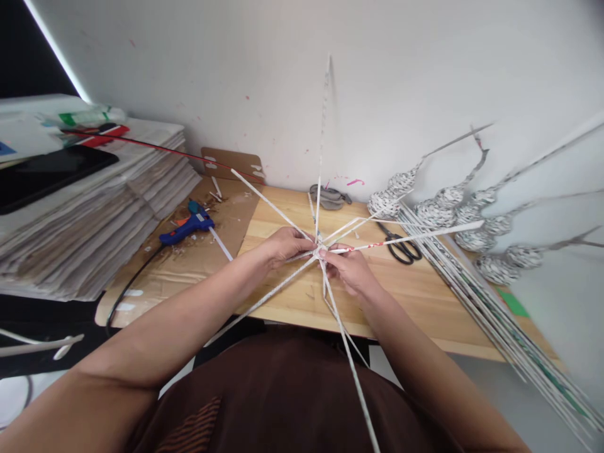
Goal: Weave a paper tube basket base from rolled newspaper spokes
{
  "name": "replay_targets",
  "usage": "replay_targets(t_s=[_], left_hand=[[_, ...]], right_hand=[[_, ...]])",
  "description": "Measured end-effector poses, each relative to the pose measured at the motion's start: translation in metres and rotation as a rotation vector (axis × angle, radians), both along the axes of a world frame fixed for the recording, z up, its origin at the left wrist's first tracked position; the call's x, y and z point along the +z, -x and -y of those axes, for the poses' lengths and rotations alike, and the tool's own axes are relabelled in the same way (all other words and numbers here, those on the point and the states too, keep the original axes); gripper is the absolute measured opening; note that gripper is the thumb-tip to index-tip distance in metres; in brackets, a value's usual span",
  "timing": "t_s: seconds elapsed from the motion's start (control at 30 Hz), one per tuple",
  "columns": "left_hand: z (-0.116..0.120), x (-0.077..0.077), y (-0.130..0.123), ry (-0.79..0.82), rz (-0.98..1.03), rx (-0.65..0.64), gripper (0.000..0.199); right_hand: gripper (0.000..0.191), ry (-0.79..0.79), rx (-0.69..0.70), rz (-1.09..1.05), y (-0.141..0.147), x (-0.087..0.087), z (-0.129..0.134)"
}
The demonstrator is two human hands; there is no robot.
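Note:
Between my hands, above the wooden tabletop, is a star-shaped frame of rolled paper sticks (349, 345), its spokes fanning out from a small woven centre. My left hand (289, 246) pinches it on the left side of that centre. From the right, my right hand (350, 269) grips the hub, thumb on top and fingers partly hidden underneath. One spoke rises toward the wall, another with red marks points right, and a long one hangs down past my lap. Some sticks are bent near the middle.
Black-handled scissors (401, 245) lie right of my hands, near a bundle of paper sticks (476, 302). Several woven paper pieces (436, 212) line the wall. On the left are a blue glue gun (186, 228) on cardboard (160, 270) and a newspaper stack (99, 220). A grey cloth (331, 197) sits behind.

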State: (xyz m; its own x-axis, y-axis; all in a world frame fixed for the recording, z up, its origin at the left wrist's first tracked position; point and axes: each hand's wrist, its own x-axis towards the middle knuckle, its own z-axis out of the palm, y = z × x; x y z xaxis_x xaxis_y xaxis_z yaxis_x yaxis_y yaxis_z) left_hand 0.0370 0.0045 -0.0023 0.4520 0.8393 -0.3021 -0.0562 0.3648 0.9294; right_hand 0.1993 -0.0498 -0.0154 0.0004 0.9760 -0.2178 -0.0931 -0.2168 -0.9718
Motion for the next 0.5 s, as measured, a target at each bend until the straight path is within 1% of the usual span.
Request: replay_targets(t_s=[0.13, 0.23, 0.4, 0.5], left_hand=[[-0.0006, 0.0026, 0.0028, 0.005, -0.034, -0.063, 0.001], [-0.0006, 0.0029, 0.0039, -0.007, -0.099, -0.071, 0.002], [0.0008, 0.0005, 0.0045, -0.082, -0.053, -0.094, 0.008], [0.0011, -0.0016, 0.0049, -0.074, -0.044, -0.071, 0.011]], right_hand=[[0.028, -0.113, 0.000, 0.093, 0.0001, -0.0005, -0.0003], [0.025, -0.170, 0.012, 0.155, -0.0005, 0.0003, -0.0009], [0.025, -0.115, -0.006, 0.142, 0.0007, 0.0000, -0.0033], [0.025, -0.071, -0.040, 0.102, 0.0024, -0.0028, -0.0055]])
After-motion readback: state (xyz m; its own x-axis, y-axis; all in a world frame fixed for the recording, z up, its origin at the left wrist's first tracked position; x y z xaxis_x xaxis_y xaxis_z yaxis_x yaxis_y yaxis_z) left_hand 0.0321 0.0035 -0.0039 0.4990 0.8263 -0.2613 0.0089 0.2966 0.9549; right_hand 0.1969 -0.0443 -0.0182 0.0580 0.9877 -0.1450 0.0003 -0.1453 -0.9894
